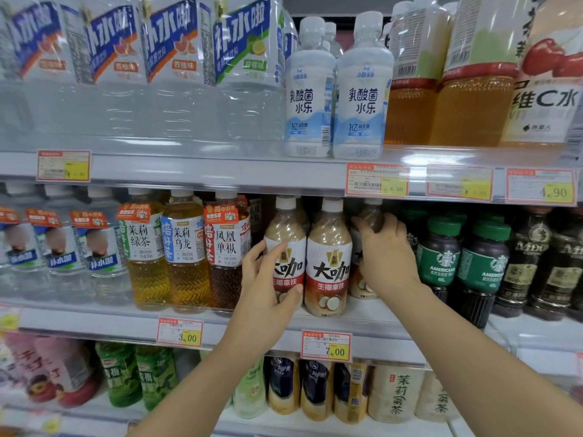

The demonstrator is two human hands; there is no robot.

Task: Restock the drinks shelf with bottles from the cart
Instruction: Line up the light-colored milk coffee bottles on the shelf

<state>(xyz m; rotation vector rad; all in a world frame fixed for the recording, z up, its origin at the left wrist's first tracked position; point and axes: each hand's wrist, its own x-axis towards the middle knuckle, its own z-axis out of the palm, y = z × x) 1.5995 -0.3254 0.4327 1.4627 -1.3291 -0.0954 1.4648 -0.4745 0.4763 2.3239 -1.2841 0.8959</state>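
Two glossy cylindrical plastic bottles (285, 231) (373, 216): left hand (265, 288) grips one, right hand (388, 257) another.

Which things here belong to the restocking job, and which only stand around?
Job: left hand holding the left coffee bottle; right hand holding the right coffee bottle; middle shelf.
Standing around: tea bottles; green-capped bottles; price tags.
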